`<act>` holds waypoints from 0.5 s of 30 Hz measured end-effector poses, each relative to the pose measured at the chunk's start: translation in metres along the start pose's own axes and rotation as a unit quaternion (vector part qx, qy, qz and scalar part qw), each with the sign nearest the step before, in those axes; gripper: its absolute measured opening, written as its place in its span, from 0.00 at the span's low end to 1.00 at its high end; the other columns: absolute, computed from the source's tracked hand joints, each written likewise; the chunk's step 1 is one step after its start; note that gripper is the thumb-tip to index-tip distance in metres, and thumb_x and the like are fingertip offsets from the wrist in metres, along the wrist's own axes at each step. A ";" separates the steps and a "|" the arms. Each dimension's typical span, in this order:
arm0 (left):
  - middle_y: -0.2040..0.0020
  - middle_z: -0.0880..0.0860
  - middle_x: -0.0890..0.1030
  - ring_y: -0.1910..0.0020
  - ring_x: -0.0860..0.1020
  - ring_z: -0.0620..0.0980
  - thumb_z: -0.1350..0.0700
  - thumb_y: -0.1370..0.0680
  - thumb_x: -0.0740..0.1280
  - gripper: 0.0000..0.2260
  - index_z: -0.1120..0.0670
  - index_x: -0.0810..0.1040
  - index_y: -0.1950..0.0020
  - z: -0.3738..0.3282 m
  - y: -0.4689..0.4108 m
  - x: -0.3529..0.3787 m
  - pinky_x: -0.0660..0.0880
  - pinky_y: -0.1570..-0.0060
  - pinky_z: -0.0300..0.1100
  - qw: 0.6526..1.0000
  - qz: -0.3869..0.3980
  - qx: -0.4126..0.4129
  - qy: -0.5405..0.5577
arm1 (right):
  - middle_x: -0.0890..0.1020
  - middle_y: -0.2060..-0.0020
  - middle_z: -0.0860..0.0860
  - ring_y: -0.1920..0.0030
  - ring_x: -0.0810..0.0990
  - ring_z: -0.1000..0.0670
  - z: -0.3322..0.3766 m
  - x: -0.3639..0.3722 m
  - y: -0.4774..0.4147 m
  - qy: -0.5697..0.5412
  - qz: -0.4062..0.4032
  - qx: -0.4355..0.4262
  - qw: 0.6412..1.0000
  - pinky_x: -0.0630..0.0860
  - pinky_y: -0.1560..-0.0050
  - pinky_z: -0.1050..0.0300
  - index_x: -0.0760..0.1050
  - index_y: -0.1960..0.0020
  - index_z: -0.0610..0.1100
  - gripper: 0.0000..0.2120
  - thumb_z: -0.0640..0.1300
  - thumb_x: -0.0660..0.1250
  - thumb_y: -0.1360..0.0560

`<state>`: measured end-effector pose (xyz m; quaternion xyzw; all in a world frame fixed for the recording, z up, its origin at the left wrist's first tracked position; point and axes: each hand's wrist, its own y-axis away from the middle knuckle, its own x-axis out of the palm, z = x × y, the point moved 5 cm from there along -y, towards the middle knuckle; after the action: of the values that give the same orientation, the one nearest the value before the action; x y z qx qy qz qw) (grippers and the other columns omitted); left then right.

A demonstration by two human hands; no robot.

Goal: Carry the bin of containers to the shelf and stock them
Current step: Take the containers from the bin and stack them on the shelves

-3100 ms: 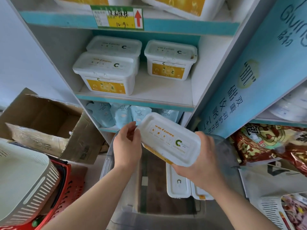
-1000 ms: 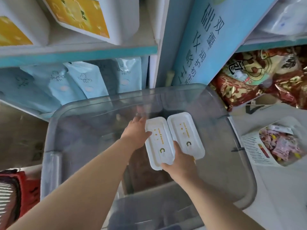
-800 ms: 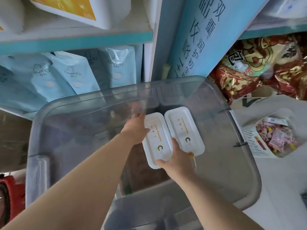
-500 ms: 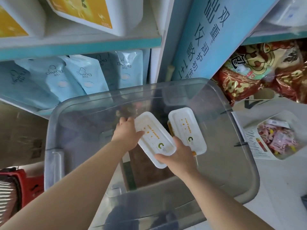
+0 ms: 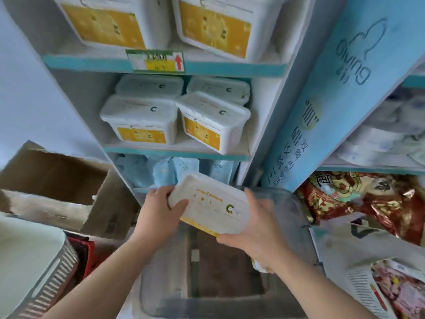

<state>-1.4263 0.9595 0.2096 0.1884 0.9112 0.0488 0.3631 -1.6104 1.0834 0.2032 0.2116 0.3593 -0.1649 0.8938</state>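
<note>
A white lidded container is held tilted above the clear plastic bin. The left hand has its grip curled round one end and the right hand clasps the other. Four matching containers sit on the shelf above, the front-right one askew at its front edge.

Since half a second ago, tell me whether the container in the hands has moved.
Yes. The container has risen from the floor of the bin to over its far rim, toward the shelf.
</note>
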 end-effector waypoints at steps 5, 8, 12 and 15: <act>0.49 0.48 0.80 0.57 0.79 0.43 0.57 0.23 0.68 0.14 0.53 0.77 0.38 -0.036 0.016 -0.072 0.73 0.63 0.30 0.977 -0.130 0.014 0.166 | 0.59 0.43 0.56 0.47 0.62 0.62 0.073 -0.040 0.005 -0.016 -0.071 -0.114 0.991 0.63 0.46 0.69 0.52 0.27 0.55 0.54 0.57 0.80 0.44; 0.45 0.52 0.81 0.54 0.83 0.46 0.59 0.22 0.67 0.15 0.53 0.77 0.36 -0.044 0.013 -0.101 0.80 0.53 0.42 0.935 -0.141 0.004 0.325 | 0.60 0.42 0.56 0.44 0.62 0.63 0.110 -0.050 0.000 -0.045 -0.112 -0.176 0.977 0.62 0.43 0.69 0.54 0.26 0.53 0.55 0.55 0.81 0.45; 0.42 0.56 0.79 0.46 0.81 0.51 0.63 0.22 0.66 0.15 0.54 0.76 0.36 -0.054 -0.002 -0.126 0.79 0.46 0.50 0.899 -0.135 0.007 0.417 | 0.63 0.41 0.51 0.41 0.62 0.59 0.148 -0.057 -0.022 -0.058 -0.152 -0.218 0.962 0.65 0.41 0.65 0.57 0.27 0.47 0.54 0.54 0.82 0.45; 0.46 0.54 0.80 0.44 0.80 0.51 0.65 0.22 0.64 0.14 0.50 0.78 0.40 -0.062 -0.017 -0.139 0.80 0.47 0.48 0.894 -0.132 0.016 0.427 | 0.64 0.39 0.49 0.38 0.63 0.55 0.167 -0.057 -0.042 -0.044 -0.164 -0.223 0.960 0.67 0.40 0.60 0.57 0.28 0.46 0.53 0.55 0.82 0.44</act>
<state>-1.3806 0.8941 0.3406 0.0330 0.9957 0.0620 -0.0612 -1.5726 0.9725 0.3416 -0.0626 0.3767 -0.2345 0.8940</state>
